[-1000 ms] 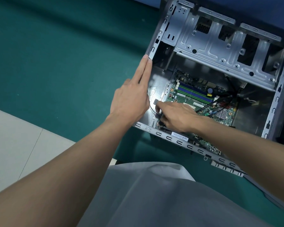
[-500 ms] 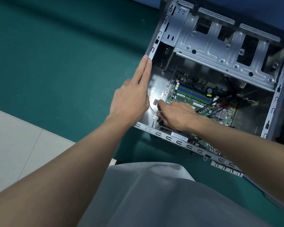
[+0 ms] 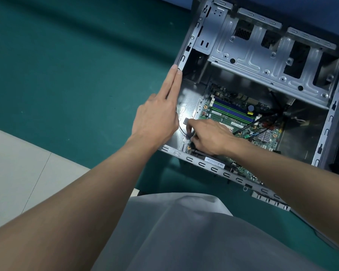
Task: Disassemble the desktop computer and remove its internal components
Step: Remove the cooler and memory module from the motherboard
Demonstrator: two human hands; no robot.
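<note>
An open grey desktop case [image 3: 266, 61] lies on its side on a green mat, its green motherboard [image 3: 241, 118] exposed inside. My left hand [image 3: 157, 116] rests flat with straight fingers along the case's left rim. Inside the case my right hand [image 3: 209, 135] has its fingers curled at the motherboard's near left corner, beside a thin black cable [image 3: 181, 130]. Whatever those fingers pinch is hidden under the hand. Blue and green memory slots [image 3: 231, 110] sit just beyond my right hand.
A metal drive cage [image 3: 262, 55] spans the far half of the case. Black cables [image 3: 270, 116] cross the board on the right. The green mat [image 3: 67, 75] stretches to the left, with pale floor tiles [image 3: 12, 169] at the lower left. A grey garment covers my lap.
My right hand has shifted slightly within the case at the board's corner. My left hand stays on the rim.
</note>
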